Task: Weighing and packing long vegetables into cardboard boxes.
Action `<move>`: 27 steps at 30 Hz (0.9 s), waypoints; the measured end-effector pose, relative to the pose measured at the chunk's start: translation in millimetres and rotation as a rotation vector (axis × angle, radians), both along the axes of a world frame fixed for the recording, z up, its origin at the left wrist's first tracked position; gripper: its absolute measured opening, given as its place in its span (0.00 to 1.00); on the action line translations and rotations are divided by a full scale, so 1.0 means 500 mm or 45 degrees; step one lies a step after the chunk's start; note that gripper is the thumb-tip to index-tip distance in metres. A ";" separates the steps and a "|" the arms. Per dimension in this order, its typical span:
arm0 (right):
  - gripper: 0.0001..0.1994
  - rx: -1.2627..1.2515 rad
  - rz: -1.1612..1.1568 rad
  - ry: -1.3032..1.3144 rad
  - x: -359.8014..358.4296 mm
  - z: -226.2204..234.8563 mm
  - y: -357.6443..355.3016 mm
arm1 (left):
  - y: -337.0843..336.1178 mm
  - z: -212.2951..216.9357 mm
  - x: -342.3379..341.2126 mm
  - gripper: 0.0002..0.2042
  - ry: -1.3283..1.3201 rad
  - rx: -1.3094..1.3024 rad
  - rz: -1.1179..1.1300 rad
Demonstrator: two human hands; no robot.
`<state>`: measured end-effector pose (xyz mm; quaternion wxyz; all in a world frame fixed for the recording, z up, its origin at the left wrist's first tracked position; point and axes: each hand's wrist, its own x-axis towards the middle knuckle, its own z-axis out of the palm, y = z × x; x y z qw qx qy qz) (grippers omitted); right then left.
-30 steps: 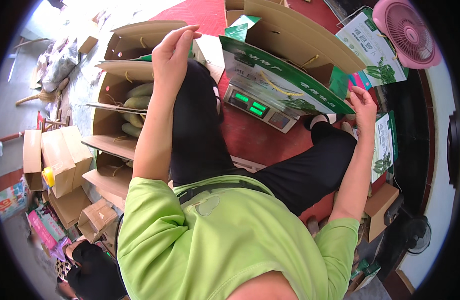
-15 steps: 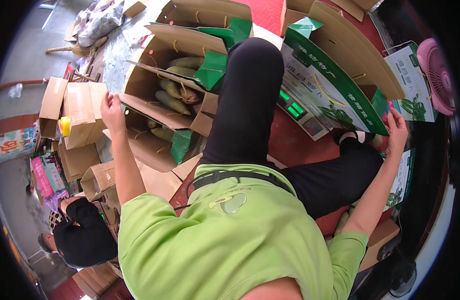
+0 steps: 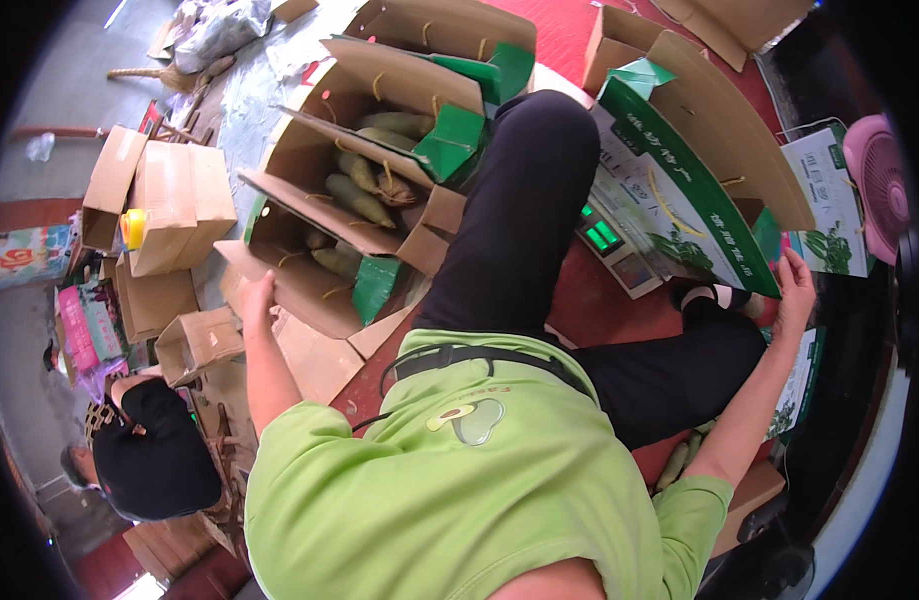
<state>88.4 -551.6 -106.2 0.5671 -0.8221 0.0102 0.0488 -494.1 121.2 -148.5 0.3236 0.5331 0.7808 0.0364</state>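
Observation:
To my left, open brown cartons (image 3: 324, 215) with green flaps and yellow cord handles hold several long green radishes (image 3: 359, 200). My left hand (image 3: 258, 300) is closed at the near edge of the closest carton's outer flap (image 3: 304, 292), which seems pinched between thumb and fingers. To my right, a large open green-and-white printed carton (image 3: 669, 190) stands tilted on or against a scale (image 3: 619, 255) with a lit green display. My right hand (image 3: 796, 290) pinches the near corner of its printed panel. The carton's inside is mostly hidden.
Brown boxes (image 3: 184, 205) are stacked at the left, beside a yellow tape roll (image 3: 133, 228). Below them a person in black (image 3: 154, 455) bends over. A pink fan (image 3: 876, 175) stands at far right. More radishes (image 3: 672, 465) lie beside my right arm.
My left hand has left the corner of one raised flap and come down nearer me to the outer flap. My right hand stays on the printed carton's corner. The whole view has shifted slightly.

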 end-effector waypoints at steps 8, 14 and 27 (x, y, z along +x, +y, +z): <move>0.14 0.020 -0.095 -0.013 -0.039 0.040 0.046 | 0.030 0.080 0.120 0.25 0.244 1.326 -0.711; 0.12 0.117 -0.258 -0.047 -0.062 0.082 0.068 | -0.153 0.262 0.596 0.18 -0.897 0.665 -1.206; 0.18 -0.789 -0.009 -0.574 0.040 0.175 0.048 | -0.586 0.302 1.013 0.12 -0.051 0.936 -2.947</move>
